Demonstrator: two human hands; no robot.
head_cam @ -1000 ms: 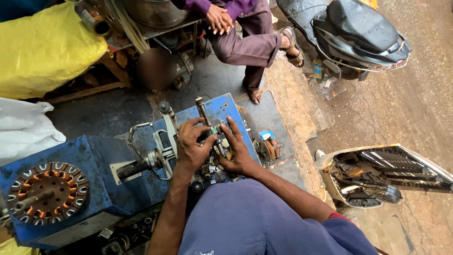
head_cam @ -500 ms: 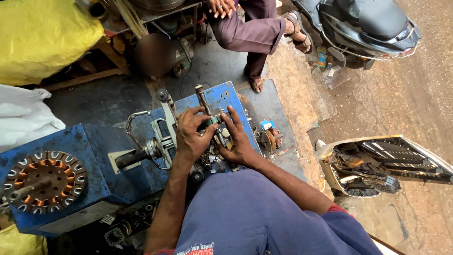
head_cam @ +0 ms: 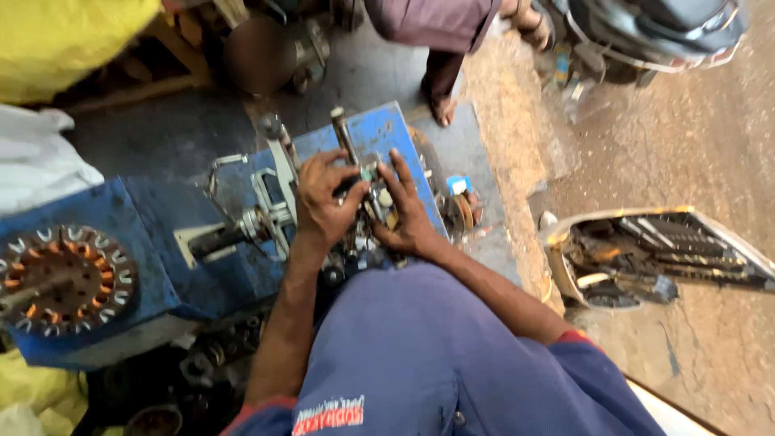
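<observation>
Fingers (head_cam: 339,173) of the left hand (head_cam: 323,202) are curled down around a small dark part at the middle of the blue winding machine (head_cam: 379,133), closed on it as if to keep it from turning, though the part itself is too hidden to name. Just to the right of them, the right hand (head_cam: 408,218) lies flatter, its fingers (head_cam: 400,165) spread and pressing on the metal fittings there, seemingly steadying the assembly rather than gripping anything; I cannot tell whether they pinch something underneath. Both forearms reach forward from the lap, so the work sits close and directly below the eyes. Left of the fingers a crank-like shaft (head_cam: 234,234) juts from the machine, and farther left a stator with copper windings (head_cam: 64,278) rests on a blue block. Right of the fingers a small round spool (head_cam: 464,210) sits at the surface edge, and well beyond it a scooter panel (head_cam: 654,258) lies on the ground. Compared with half a second ago, the hands hold the same spot, the left slightly more closed, while the view has dipped so the seated bystander's leg (head_cam: 440,81) is nearer the top edge.
</observation>
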